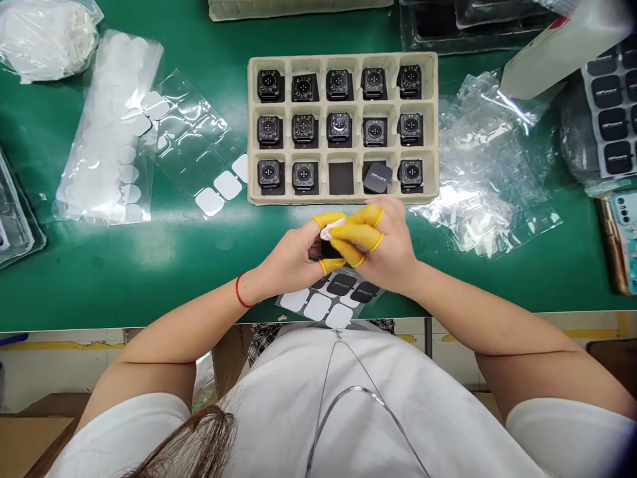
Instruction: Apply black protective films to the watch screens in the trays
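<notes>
My left hand (297,255), in yellow finger cots, grips a small black smartwatch (329,250), mostly hidden by the fingers. My right hand (391,244), also in yellow finger cots, pinches a small white cloth (332,228) against the watch. Just beyond the hands is a beige moulded tray (343,200) of black smartwatches (269,174), backs up. One front compartment shows only a black pad (341,178); beside it sits a watch under a dark printed sticker (378,177). Below my hands lies a sheet of black printed stickers (342,285), some spots bare white.
On the left are a bag of white round pieces (102,146), a clear sticker sheet (192,133) and a bag of white material (47,40). Crumpled clear plastic (492,159), a white bottle (562,53), bagged sticker sheets (612,119) and a phone (626,229) are on the right.
</notes>
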The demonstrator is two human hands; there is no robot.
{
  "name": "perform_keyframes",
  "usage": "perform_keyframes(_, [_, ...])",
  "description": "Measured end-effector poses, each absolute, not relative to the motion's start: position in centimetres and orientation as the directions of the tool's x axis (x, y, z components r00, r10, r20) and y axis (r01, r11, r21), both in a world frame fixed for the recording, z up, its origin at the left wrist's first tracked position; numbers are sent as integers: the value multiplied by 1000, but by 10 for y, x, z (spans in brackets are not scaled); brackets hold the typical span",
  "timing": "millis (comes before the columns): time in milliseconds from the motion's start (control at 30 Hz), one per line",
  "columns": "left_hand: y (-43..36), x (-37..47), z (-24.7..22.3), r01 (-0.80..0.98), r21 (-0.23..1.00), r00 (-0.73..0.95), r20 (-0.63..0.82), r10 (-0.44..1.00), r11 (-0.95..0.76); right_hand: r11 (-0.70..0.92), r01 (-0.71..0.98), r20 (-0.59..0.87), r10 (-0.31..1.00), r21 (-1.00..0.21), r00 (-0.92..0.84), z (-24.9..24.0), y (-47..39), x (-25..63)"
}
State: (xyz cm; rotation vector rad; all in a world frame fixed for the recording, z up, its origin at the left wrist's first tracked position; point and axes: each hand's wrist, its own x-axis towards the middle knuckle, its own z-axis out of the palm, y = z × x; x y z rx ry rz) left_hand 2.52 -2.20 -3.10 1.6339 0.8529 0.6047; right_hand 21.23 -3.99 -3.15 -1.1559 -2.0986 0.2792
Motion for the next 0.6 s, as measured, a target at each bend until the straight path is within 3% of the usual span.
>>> perform_keyframes(100, [-23, 25, -31, 169, 985, 572, -66, 817, -39, 545, 679, 490, 818, -492, -302, -30, -39, 213])
perform_keyframes(233, [-21, 23, -32, 216, 968, 624, -32, 781, -132, 657, 664, 543, 725, -358, -424, -29, -45, 209])
perform_keyframes(300, [-21, 23, -34, 214, 971, 646, -61, 761, -103, 599, 725, 509, 765, -340, -395, -31, -45, 208])
perform_keyframes(467, [-23, 29, -34, 141, 983, 600, -178, 780, 116, 420, 735, 453, 875, -532, -172, -34, -32, 211])
perform_keyframes(600, [-18, 27, -22, 104, 981, 577, -191, 794, 161, 276, 692, 221, 960, -667, -170, -30, -25, 225])
